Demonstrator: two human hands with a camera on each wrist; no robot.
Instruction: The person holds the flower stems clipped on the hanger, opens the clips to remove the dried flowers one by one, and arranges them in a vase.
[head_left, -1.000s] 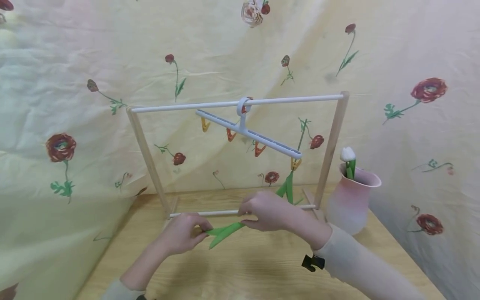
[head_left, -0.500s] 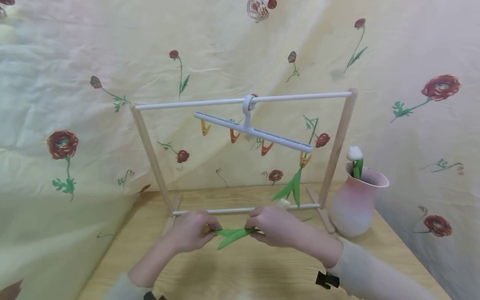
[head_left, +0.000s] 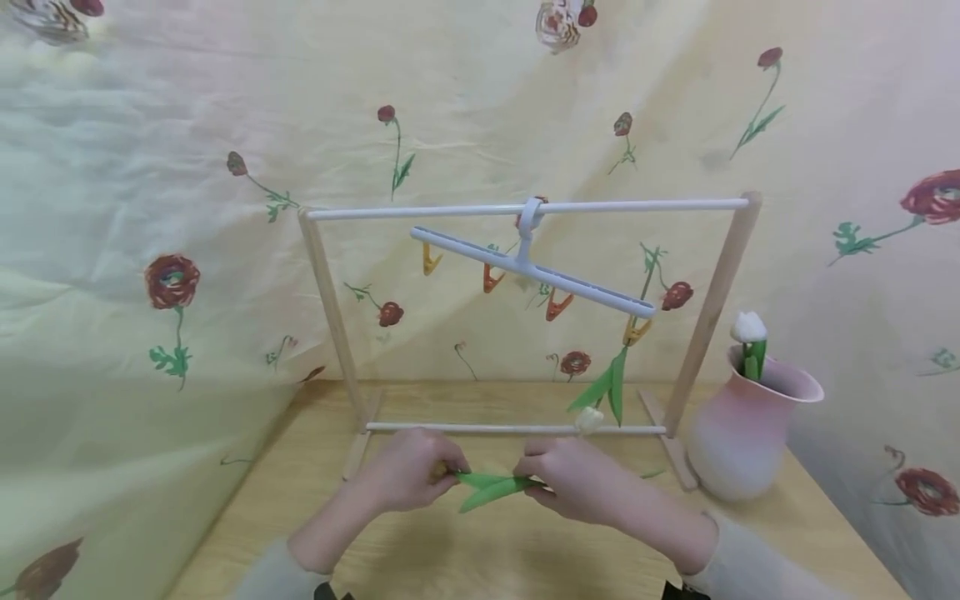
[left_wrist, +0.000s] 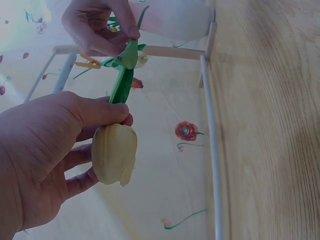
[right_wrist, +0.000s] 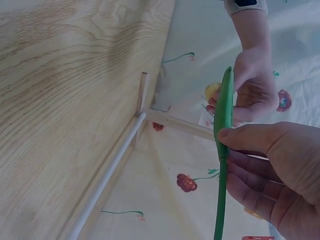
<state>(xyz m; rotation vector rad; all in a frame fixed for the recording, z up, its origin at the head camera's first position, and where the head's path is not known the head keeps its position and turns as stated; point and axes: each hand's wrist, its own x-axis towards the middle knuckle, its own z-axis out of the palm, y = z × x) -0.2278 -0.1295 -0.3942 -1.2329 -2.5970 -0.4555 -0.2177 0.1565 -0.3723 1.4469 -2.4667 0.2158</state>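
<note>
A yellow tulip (left_wrist: 114, 152) with green leaves (head_left: 491, 492) is held nearly level in front of the rack by both hands. My left hand (head_left: 416, 471) pinches its stem just behind the flower head, thumb on top. Further along, my right hand (head_left: 581, 479) pinches the base of the leaves between thumb and fingers; the bare green stem (right_wrist: 220, 200) runs out past that hand. In the head view the flower head is mostly hidden behind the left fingers. Just beyond the right hand, a white tulip (head_left: 588, 419) hangs head down from a yellow clip (head_left: 637, 332).
A pale blue hanger (head_left: 525, 265) hangs slanted from the rack's top bar (head_left: 420, 212). Two orange clips and another yellow clip (head_left: 430, 260) on it hold nothing. The pink and white vase (head_left: 750, 433) at right holds a white tulip (head_left: 748, 329). Floral cloth surrounds the wooden table.
The head view has shifted, moving the scene rightward. My right hand has uncovered the hanging white tulip's head, and the hanger has swung slightly. Both hands keep their hold on the yellow tulip.
</note>
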